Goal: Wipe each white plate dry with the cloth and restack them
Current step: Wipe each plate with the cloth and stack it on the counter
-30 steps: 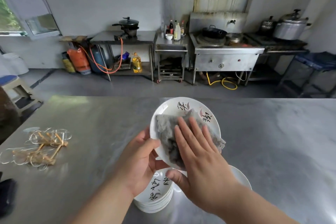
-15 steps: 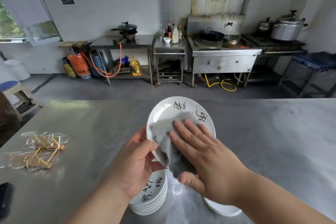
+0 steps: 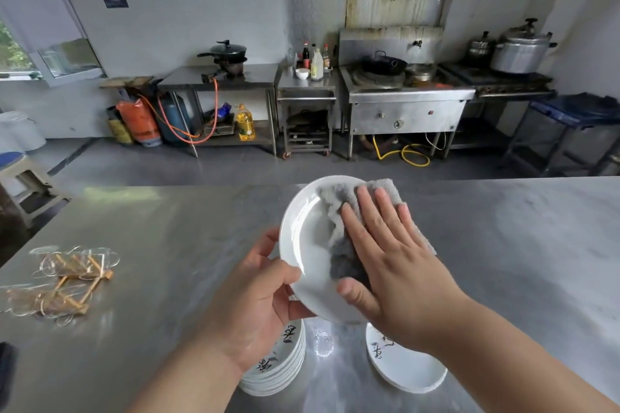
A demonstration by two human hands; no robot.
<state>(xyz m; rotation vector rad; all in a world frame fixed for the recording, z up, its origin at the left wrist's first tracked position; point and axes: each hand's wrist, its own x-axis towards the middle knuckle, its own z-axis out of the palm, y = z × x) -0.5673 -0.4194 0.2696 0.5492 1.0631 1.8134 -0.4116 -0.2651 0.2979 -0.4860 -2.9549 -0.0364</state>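
My left hand [image 3: 258,298] grips the lower left rim of a white plate [image 3: 310,245], which is tilted up above the steel table [image 3: 167,245]. A grey cloth [image 3: 342,211] lies on the plate's face, and my right hand [image 3: 392,261] presses it there with flat, straight fingers. The cloth's far corner hangs over the plate's upper right rim. Below my left wrist stands a stack of several white plates with black lettering [image 3: 281,365]. A second, low stack of white plates [image 3: 406,365] lies on the table under my right forearm.
Wire and wood holders [image 3: 63,282] lie at the table's left. Something dark [image 3: 6,365] sits at the left edge. Beyond the table are a stove unit [image 3: 406,100], steel side tables [image 3: 235,77], gas cylinders [image 3: 141,121] and a blue rack [image 3: 577,117].
My right hand slid the cloth up and right across the plate, and the cloth now covers the plate's lettering. The plate tilted more toward me. The head view shifted slightly.
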